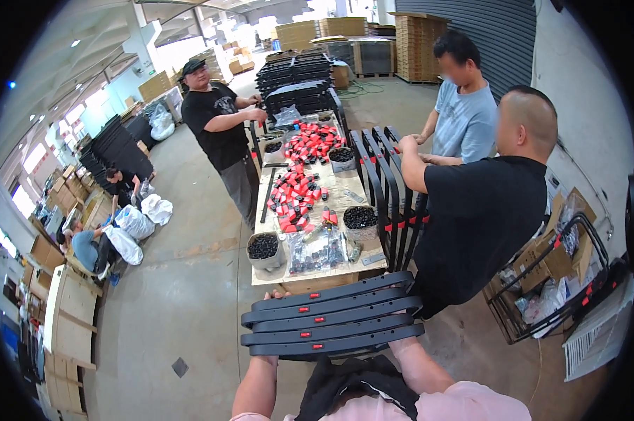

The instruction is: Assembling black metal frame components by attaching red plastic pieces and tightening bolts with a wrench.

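In front of me is a stack of several black curved frame bars (331, 317), each with a small red label at its middle. My left hand (275, 295) is closed around the stack's left end, with some fingertips showing above the far bar. Under the right end my right hand (403, 343) grips the same stack; the bars cover most of its fingers. Just beyond, the wooden worktable (261, 223) carries red-and-black plastic parts (299, 193), tubs of small black pieces (264, 247) and a clear plastic bag of parts (317, 252).
Two people stand at the table's right, the nearer in a black shirt (482, 186), handling upright black frames (387, 179). Another person (218, 119) stands at the left side. A wire cart (520, 330) with cardboard is at right. Stacked frames (296, 74) stand behind the table.
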Available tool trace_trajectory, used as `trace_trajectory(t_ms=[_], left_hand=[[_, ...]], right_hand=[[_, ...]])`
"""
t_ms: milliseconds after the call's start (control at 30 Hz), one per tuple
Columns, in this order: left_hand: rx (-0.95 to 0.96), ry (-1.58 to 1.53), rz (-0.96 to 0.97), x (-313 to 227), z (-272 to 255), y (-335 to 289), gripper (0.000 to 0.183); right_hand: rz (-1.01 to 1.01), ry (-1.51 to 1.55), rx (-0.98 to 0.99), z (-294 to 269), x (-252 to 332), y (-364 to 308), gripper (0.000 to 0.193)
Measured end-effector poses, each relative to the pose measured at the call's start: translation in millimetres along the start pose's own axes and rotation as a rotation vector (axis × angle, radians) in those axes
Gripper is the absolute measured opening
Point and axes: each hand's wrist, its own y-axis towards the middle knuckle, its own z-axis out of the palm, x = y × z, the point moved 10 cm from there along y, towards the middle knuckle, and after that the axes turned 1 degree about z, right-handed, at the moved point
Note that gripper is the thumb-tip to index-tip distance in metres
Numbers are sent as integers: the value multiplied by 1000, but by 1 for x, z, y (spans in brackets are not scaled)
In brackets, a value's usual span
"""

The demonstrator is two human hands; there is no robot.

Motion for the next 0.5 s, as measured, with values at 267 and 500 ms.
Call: trace_trajectory(t_ms=[267, 500], left_hand=[[74, -222, 17, 1, -21, 12, 25], [225, -1030, -24, 13, 1, -27, 57]], right_hand=[[150, 15, -23, 26, -42, 13, 53], [256, -72, -37, 16, -49, -26, 52]])
